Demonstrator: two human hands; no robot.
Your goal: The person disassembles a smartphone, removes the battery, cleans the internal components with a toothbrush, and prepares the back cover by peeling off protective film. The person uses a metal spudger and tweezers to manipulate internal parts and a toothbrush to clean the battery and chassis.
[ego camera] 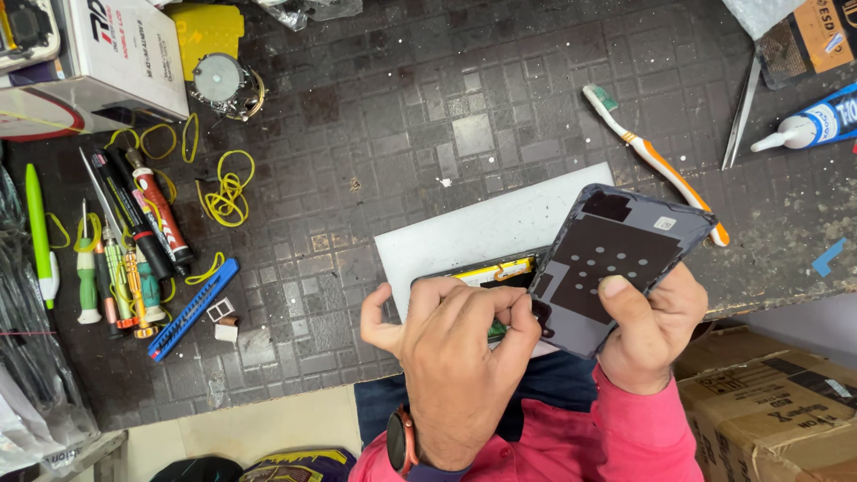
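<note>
My right hand point(653, 332) holds a dark phone back cover point(616, 254), tilted up with its inner side facing me and my thumb pressed on it. My left hand point(455, 344), with a watch on the wrist, has its fingers pinched together over the opened phone body point(500, 270), whose yellow inner parts show. The phone lies on a white sheet point(482, 228) at the near edge of the dark grid mat point(402, 116). Whether the pinched fingers hold a small part is hidden.
At the left lie screwdrivers, pens and a blue tool point(192, 310) among yellow rubber bands point(228, 192). A toothbrush point(656, 161), tweezers point(741, 116) and a glue tube point(808, 128) lie at the right. A white box point(107, 54) stands far left, cardboard cartons point(777, 411) near right.
</note>
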